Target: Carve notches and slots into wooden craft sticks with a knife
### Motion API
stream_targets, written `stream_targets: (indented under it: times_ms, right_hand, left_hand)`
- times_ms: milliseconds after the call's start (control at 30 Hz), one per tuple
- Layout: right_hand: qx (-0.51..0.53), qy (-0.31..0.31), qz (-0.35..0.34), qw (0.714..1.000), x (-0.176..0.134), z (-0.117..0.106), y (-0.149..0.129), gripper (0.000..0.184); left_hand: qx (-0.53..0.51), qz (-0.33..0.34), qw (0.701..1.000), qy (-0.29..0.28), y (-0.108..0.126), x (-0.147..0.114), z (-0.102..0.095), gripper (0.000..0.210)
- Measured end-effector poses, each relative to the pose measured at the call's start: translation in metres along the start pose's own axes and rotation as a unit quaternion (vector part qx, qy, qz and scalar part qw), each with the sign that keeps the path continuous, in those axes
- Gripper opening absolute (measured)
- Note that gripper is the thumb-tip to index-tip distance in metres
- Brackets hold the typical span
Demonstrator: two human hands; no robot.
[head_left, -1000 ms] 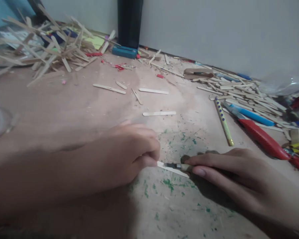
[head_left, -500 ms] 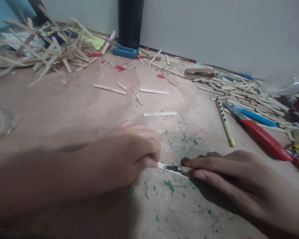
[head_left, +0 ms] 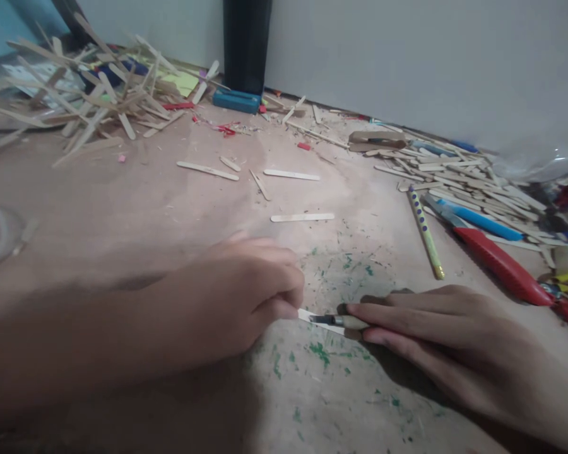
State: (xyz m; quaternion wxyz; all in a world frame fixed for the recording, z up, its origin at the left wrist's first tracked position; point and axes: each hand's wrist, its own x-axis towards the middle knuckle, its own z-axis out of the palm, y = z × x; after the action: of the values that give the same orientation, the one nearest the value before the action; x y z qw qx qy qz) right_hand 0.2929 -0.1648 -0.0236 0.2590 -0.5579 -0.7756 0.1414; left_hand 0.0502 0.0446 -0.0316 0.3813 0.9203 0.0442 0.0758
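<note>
My left hand (head_left: 265, 287) is closed, thumb and finger pinching one end of a popsicle stick (head_left: 332, 328) against the tabletop. Across from it, my right hand (head_left: 435, 328) grips a small carving tool (head_left: 353, 322) with a pale handle and a metal tip. The tool lies low along the stick, its tip touching or just over the wood close to my left fingertips. The stick's right end is hidden beneath my right hand and its shadow. Beyond my hands lies another popsicle stick (head_left: 303, 217).
At right are a yellow pencil (head_left: 425, 233), a blue pen (head_left: 483, 219), a red-handled utility knife (head_left: 502, 265) and a stick pile (head_left: 478, 180). A tangled heap of sticks (head_left: 104, 94) fills the back left. Green flecks (head_left: 319, 353) mark the tabletop.
My right hand and the carving tool have shifted slightly left along the stick, toward my left hand. The left hand's pinch stays in place.
</note>
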Motion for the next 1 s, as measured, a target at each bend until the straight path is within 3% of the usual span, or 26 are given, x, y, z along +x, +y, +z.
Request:
stream_targets:
  times_ms: [300,500,767,1000]
  right_hand:
    - [-0.025,-0.002,-0.035,0.999,-0.008,-0.003,0.005,0.027]
    - [-0.006,-0.005,0.023,1.000,-0.003,-0.005,0.002,0.035]
    - [0.012,-0.014,0.021,1.000,0.002,-0.003,-0.001,0.035]
    - [0.056,-0.048,0.077,0.994,0.001,-0.007,-0.007,0.039]
  left_hand:
    - [-0.001,0.001,1.000,-0.001,0.000,0.000,-0.001,0.025]
    - [0.014,-0.001,1.000,-0.001,0.000,0.000,-0.002,0.026]
    - [0.014,-0.005,1.000,-0.010,0.002,0.001,-0.001,0.027]
    - [0.010,-0.016,1.000,-0.011,0.000,0.003,0.000,0.027]
